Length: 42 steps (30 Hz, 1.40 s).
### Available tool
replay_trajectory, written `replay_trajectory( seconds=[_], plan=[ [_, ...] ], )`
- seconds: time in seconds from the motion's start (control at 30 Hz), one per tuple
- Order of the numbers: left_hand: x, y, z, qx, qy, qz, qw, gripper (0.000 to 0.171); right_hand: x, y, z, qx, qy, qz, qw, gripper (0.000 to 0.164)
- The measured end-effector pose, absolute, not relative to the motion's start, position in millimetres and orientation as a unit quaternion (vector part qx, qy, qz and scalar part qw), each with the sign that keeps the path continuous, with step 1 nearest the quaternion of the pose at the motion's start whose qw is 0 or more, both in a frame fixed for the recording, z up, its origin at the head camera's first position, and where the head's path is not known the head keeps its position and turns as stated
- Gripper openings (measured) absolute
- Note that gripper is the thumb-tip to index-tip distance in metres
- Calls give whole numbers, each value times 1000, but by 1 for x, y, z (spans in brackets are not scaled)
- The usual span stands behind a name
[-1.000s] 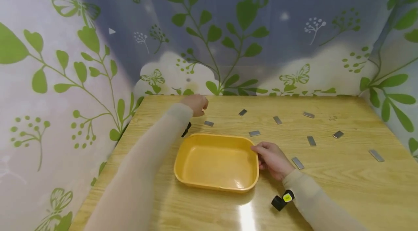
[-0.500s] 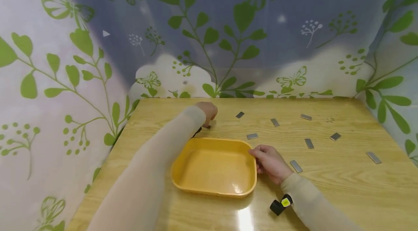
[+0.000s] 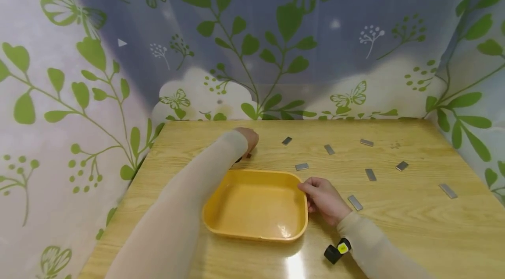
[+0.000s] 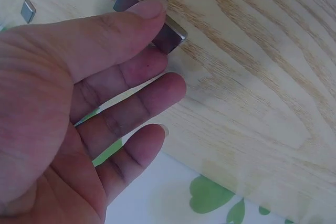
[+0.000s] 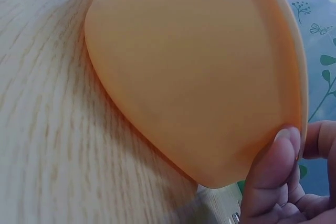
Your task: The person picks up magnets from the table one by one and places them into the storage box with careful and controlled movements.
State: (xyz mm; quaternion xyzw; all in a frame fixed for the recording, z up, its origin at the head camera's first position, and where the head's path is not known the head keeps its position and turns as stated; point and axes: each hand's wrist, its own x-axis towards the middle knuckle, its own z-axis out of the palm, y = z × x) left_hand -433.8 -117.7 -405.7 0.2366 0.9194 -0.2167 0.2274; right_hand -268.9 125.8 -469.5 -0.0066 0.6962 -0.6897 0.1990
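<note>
My left hand point(image 3: 250, 139) reaches past the back left of a yellow plastic tray point(image 3: 254, 209). In the left wrist view its thumb and index finger pinch a small, flat, rectangular metal block point(image 4: 172, 35), while the other fingers are loosely bent. The block is tilted on edge close over the wooden table; in the head view the hand hides most of it. My right hand point(image 3: 326, 202) grips the tray's right rim, thumb on one side and fingers on the other, as the right wrist view shows. The tray has nothing in it.
Several similar metal blocks lie scattered on the table point(image 3: 398, 231), behind and right of the tray; the nearest to it is one block point(image 3: 301, 167) behind its rim, and another block point(image 3: 355, 203) lies beside the right hand. Patterned curtains point(image 3: 236, 51) border the table's back and sides.
My left hand has moved right and down onto the metal block behind the tray and now pinches it. The right hand keeps its grip on the tray; the head view has shifted slightly.
</note>
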Motion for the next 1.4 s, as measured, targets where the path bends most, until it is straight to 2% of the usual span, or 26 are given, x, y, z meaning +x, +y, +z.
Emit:
replay_trajectory(
  seconds=[0.9, 1.2, 1.4],
  plan=[
    [-433, -114, -404, 188, 925, -185, 273, 32, -265, 125, -463, -18, 695, -690, 198, 24],
    [-433, -115, -402, 160, 930, -154, 293, 28, -265, 125, -463, -12, 692, -695, 198, 24],
    [-433, -118, -405, 154, 928, -162, 297, 14, -265, 125, -466, -9, 692, -694, 198, 25]
  ],
)
